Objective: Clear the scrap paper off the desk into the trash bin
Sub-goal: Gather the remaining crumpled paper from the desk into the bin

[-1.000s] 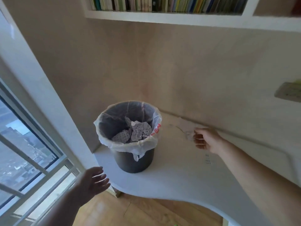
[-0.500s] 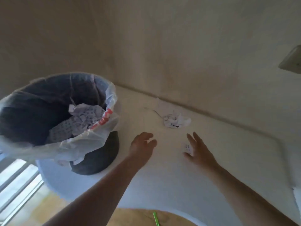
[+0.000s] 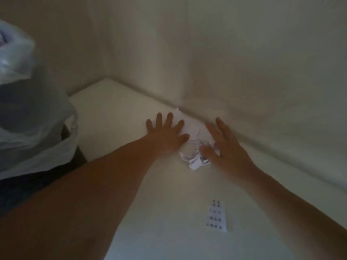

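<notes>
A crumpled wad of white scrap paper (image 3: 193,156) lies on the white desk (image 3: 116,117) close to the back wall. My left hand (image 3: 166,134) is spread flat, fingers apart, on the wad's left side. My right hand (image 3: 223,145) lies open on its right side, thumb touching the paper. Neither hand has lifted it. A small flat printed scrap (image 3: 216,215) rests on the desk nearer to me, between my forearms. The dark trash bin (image 3: 28,113) with its white plastic liner fills the left edge, only partly in view.
The beige wall (image 3: 225,53) runs right behind the paper and meets the desk in a corner at the back left. The bin stands on the desk's left end, close to my left forearm.
My view has dropped closer to the desk and shifted right, pushing the bin to the edge. Both hands moved forward from mid-desk and now bracket the crumpled paper.
</notes>
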